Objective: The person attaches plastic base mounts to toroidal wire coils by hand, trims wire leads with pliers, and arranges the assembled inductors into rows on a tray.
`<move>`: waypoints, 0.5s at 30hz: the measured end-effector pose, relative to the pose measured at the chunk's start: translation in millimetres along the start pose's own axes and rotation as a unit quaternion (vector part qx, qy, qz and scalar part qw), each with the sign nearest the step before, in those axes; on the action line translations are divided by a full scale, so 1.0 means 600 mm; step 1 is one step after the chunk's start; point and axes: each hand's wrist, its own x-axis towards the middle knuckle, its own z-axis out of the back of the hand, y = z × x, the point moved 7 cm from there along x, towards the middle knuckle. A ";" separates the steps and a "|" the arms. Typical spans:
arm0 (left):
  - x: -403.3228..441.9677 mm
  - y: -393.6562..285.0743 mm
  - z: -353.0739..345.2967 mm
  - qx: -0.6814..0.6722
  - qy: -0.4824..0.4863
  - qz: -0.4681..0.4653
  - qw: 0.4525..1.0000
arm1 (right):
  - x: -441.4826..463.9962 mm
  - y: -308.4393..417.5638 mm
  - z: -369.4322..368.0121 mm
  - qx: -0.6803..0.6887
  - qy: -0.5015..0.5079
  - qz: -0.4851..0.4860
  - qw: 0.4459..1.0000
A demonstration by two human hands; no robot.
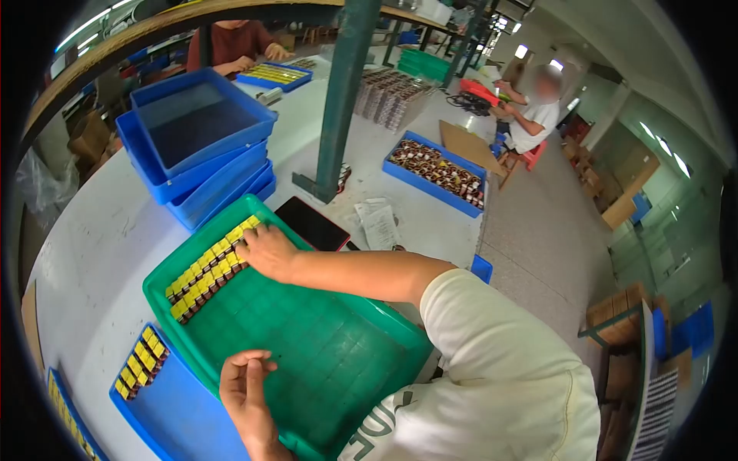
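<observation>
My right hand (269,253) reaches across the green tray (307,369), its fingers curled down on the upper end of two rows of small yellow-topped parts (204,276). These parts have dark brownish sides and stand side by side along the tray's far left wall. The fingers close around the end pieces and partly hide them. Above the tray's near left side hovers my left hand (244,388), with fingers loosely bent, thumb apart, and nothing visible in it. A blue tray (184,419) beside the green one carries short rows of similar yellow-topped parts (142,365).
Stacked blue trays (200,123) stand beyond the green tray. A black phone-like device (311,223), papers (378,224) and a green metal post (346,100) are close by. A blue bin (434,173) holds many small parts. Two people (538,115) sit farther off.
</observation>
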 end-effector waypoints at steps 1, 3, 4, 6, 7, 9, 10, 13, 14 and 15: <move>0.002 0.002 0.003 -0.010 -0.005 0.003 1.000 | -0.005 -0.001 0.000 0.021 0.023 -0.006 1.000; -0.002 0.007 0.013 -0.029 -0.023 0.013 0.999 | -0.014 0.005 -0.001 0.071 0.070 -0.012 0.995; -0.003 0.010 0.020 -0.035 -0.033 0.017 0.999 | -0.014 0.008 -0.004 0.098 0.091 -0.016 0.991; -0.003 0.020 0.026 -0.027 -0.029 0.027 0.999 | -0.011 0.007 -0.006 0.124 0.105 -0.035 0.986; -0.002 0.022 0.027 -0.026 -0.025 0.029 0.999 | -0.011 0.006 -0.011 0.152 0.120 -0.051 0.980; -0.002 0.026 0.032 -0.056 -0.034 0.038 0.997 | -0.013 0.005 -0.021 0.209 0.149 -0.080 0.963; -0.001 0.029 0.034 -0.055 -0.031 0.039 0.997 | -0.013 0.006 -0.025 0.208 0.149 -0.083 0.963; 0.006 0.046 0.046 -0.125 -0.030 0.057 0.990 | -0.011 0.010 -0.035 0.214 0.125 -0.077 0.966; 0.007 0.051 0.049 -0.147 -0.030 0.063 0.987 | -0.013 0.012 -0.037 0.217 0.117 -0.075 0.966; 0.007 0.053 0.052 -0.145 -0.028 0.063 0.987 | -0.016 0.013 -0.037 0.216 0.115 -0.077 0.966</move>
